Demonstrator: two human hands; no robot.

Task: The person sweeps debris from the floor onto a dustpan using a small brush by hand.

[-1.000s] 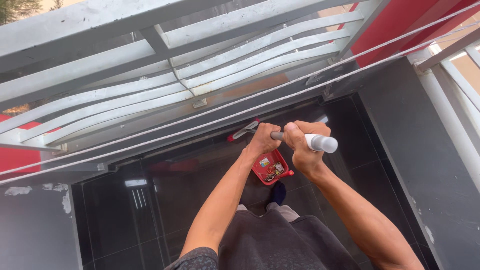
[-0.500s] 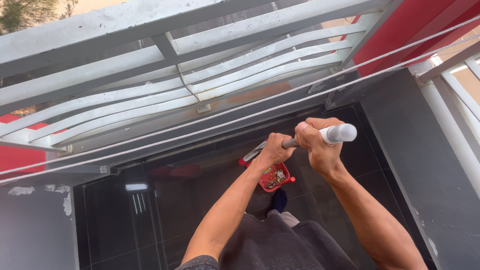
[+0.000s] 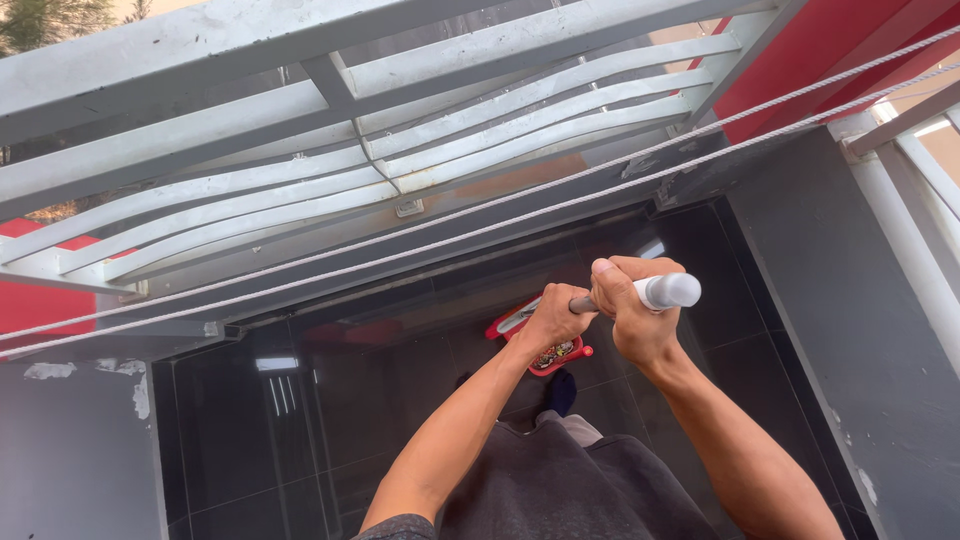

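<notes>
My left hand (image 3: pixel 556 318) and my right hand (image 3: pixel 632 310) both grip a long grey-and-white handle (image 3: pixel 668 291) that slants down toward the floor. Its lower end, a red-edged head (image 3: pixel 515 319), rests beside a red dustpan (image 3: pixel 556 355) holding small bits of litter. The left hand sits lower on the shaft, the right hand just under the white top end. My dark-socked foot (image 3: pixel 562 392) stands right behind the dustpan.
A white metal railing (image 3: pixel 300 170) with curved bars runs across the top. Two taut white cords (image 3: pixel 480 225) cross above the glossy black tiled floor (image 3: pixel 300 420). A grey wall (image 3: pixel 830 300) and white bars (image 3: pixel 915 220) close the right side; a red panel (image 3: pixel 800 50) is beyond.
Both hands and the handle rose and shifted right, then came back down a little. The dustpan now shows less, mostly hidden under my left hand.
</notes>
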